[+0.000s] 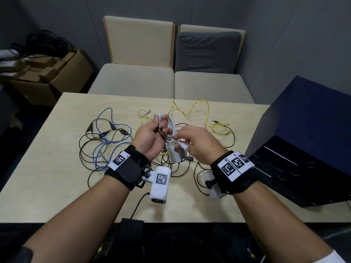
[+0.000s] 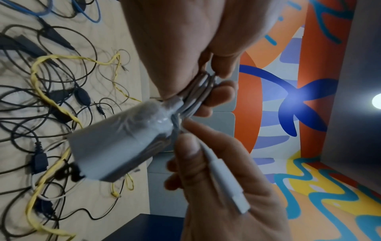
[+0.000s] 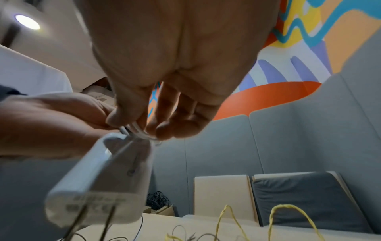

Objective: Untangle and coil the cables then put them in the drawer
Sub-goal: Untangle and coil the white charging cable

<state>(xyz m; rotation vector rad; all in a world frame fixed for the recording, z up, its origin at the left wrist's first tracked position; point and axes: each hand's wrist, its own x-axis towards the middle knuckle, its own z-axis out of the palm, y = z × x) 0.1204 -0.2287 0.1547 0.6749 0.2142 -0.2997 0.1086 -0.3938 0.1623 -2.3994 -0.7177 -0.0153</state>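
Note:
Above the tangle on the table, my left hand grips a coiled white cable, its loops held between thumb and fingers. A white charger block hangs from the coil and looks blurred in both wrist views. My right hand pinches the cable's free end just by the coil, and the white connector lies along its palm. A blue cable, a yellow cable and several thin black cables lie tangled on the table.
A dark blue drawer unit stands on the table's right end with a drawer pulled open towards me. Two beige seats stand behind the table. A cardboard box with more cables sits at the far left.

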